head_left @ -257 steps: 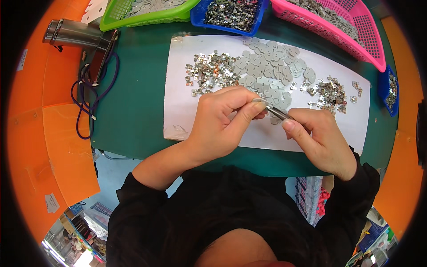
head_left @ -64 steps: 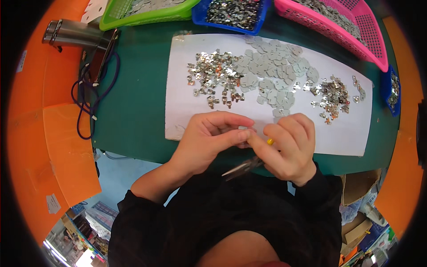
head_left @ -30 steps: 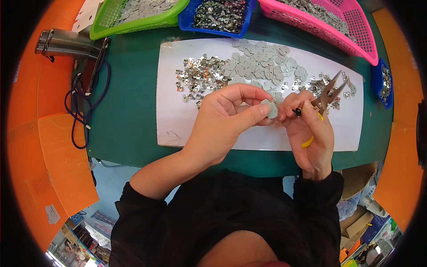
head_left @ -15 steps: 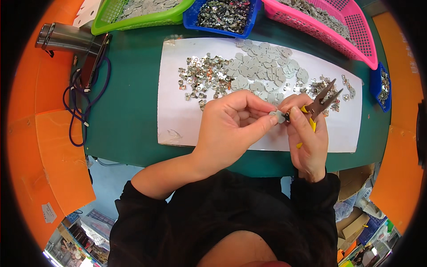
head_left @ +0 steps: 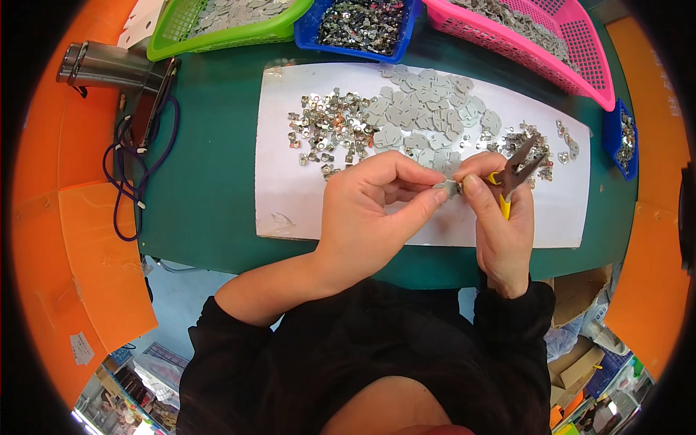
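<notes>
Between thumb and forefinger, my left hand (head_left: 380,210) pinches a small flat grey plate (head_left: 449,189). My right hand (head_left: 500,217) closes around needle-nose pliers (head_left: 516,174) with yellow handles; their parted jaws point up and right, away from the plate. The right thumb and forefinger also pinch a small metal piece (head_left: 458,188) against the plate's edge; how the two fit together is too small to tell. Beyond my hands, a white board (head_left: 290,210) bears a heap of grey plates (head_left: 424,105), a pile of metal clips (head_left: 330,127) and a pile of smaller metal parts (head_left: 533,138).
A green basket (head_left: 239,35), a blue tray (head_left: 355,51) and a pink basket (head_left: 522,58) of parts line the far edge. A small blue tray (head_left: 620,141) stands at the right. A steel cylinder (head_left: 109,65) and a dark cord (head_left: 148,174) lie left on the green table (head_left: 206,145).
Both hands stay together, with the left shifted very slightly left. The pliers have turned a little and sit slightly lower in the right hand.
</notes>
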`<act>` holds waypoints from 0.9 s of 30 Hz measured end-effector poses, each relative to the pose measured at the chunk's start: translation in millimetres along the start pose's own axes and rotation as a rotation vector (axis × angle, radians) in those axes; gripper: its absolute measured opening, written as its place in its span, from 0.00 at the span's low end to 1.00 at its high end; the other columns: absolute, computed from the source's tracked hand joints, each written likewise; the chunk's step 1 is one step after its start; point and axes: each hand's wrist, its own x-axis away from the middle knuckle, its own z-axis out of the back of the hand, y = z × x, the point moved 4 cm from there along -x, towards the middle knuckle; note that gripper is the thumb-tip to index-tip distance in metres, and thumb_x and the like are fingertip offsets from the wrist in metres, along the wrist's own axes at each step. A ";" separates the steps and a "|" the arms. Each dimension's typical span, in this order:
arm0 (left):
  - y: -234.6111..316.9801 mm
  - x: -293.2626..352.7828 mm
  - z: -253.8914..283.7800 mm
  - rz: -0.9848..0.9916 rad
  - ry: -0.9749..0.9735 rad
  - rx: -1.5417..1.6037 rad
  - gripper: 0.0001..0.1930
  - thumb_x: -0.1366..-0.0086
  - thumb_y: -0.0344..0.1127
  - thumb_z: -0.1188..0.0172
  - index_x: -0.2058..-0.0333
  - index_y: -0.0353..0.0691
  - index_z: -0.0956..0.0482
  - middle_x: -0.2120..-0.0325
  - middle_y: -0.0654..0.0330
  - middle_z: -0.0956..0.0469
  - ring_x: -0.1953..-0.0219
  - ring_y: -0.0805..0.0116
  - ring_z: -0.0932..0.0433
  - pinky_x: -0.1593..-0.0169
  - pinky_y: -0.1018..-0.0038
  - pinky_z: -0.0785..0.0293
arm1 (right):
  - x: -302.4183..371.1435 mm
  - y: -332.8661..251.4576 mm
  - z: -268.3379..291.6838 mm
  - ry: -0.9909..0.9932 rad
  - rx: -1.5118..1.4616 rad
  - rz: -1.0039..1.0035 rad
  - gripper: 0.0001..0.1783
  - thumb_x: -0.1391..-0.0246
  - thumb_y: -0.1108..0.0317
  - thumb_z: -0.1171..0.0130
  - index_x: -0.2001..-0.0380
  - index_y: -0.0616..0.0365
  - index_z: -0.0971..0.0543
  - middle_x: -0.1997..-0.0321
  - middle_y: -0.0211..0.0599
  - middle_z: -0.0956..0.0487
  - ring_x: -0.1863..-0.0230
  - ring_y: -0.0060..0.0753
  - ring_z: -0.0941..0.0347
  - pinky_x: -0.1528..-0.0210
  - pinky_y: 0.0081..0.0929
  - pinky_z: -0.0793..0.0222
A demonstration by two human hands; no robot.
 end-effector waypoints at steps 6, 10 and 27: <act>-8.7 -1.8 5.9 0.169 -0.065 0.227 0.12 0.39 0.22 0.36 0.57 0.30 0.25 0.65 0.57 0.20 0.62 0.74 0.19 0.55 0.79 0.23 | -2.5 2.0 -4.0 -0.014 0.074 0.100 0.02 0.41 0.76 0.44 0.64 0.62 0.25 0.63 0.34 0.27 0.61 0.24 0.33 0.56 0.22 0.40; -8.8 -5.4 5.9 0.245 -0.151 0.276 0.14 0.38 0.22 0.37 0.54 0.30 0.27 0.64 0.56 0.20 0.61 0.72 0.19 0.54 0.78 0.22 | -6.2 -4.8 0.2 -0.025 0.466 0.417 0.08 0.48 0.79 0.38 0.64 0.62 0.23 0.66 0.34 0.25 0.66 0.24 0.29 0.63 0.21 0.34; -3.3 -4.4 13.4 0.127 -0.166 0.141 0.12 0.40 0.19 0.36 0.58 0.30 0.26 0.63 0.54 0.19 0.61 0.70 0.18 0.54 0.76 0.20 | -0.6 -3.1 -1.8 -0.050 0.271 0.250 0.06 0.48 0.79 0.38 0.66 0.65 0.23 0.64 0.35 0.27 0.64 0.23 0.30 0.61 0.19 0.35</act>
